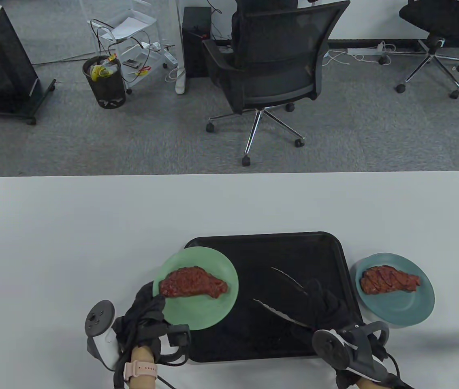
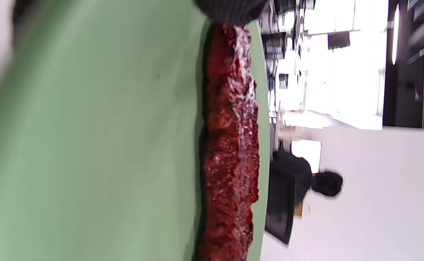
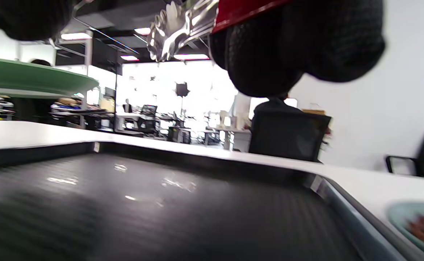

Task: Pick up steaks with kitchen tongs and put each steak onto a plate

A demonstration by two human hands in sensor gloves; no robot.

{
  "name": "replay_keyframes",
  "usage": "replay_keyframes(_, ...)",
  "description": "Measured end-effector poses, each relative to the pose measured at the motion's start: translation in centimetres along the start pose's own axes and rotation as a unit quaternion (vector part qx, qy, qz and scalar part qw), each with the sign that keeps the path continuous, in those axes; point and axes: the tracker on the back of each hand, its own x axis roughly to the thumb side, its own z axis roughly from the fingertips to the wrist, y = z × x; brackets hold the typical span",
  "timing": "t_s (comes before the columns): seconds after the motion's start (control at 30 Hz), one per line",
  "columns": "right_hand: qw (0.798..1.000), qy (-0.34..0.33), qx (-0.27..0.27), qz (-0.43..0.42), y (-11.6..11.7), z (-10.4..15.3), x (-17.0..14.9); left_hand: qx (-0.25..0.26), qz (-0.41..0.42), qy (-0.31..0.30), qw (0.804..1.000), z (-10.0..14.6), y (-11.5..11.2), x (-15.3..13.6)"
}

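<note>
Fingers (image 1: 150, 300) of the left hand (image 1: 144, 320) curl on the near rim of the round green plate (image 1: 201, 312), likely steadying it half over the black tray's (image 1: 314, 247) left edge; a red steak (image 1: 193, 282) lies on it. Right hand (image 1: 326, 312) grips the metal tongs (image 1: 282, 291), arms spread and empty, over the bare tray. Beside the tray's right edge, a teal plate (image 1: 399, 312) bears another steak (image 1: 389, 278). Beyond, the white table (image 1: 91, 227) offers open room.

Two dark red, mottled steaks lie on a pale green plate (image 1: 197, 312) and a teal plate (image 1: 399, 312). The tray (image 1: 314, 251) is black, the table (image 1: 91, 227) pale grey, the tongs (image 1: 282, 296) shiny silver with red on the handle.
</note>
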Motion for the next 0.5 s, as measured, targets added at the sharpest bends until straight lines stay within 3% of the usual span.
replay_keyframes(0.23, 0.995, 0.075, 0.052, -0.033, 1.8, -0.8, -3.1, 0.100, 0.017, 0.028, 0.994, -3.1, 5.7, -0.3)
replay_keyframes(0.5, 0.995, 0.075, 0.067, -0.004, 2.4, -0.9, -2.9, 0.138, -0.011, 0.063, 0.988, -5.5, 8.7, -1.9)
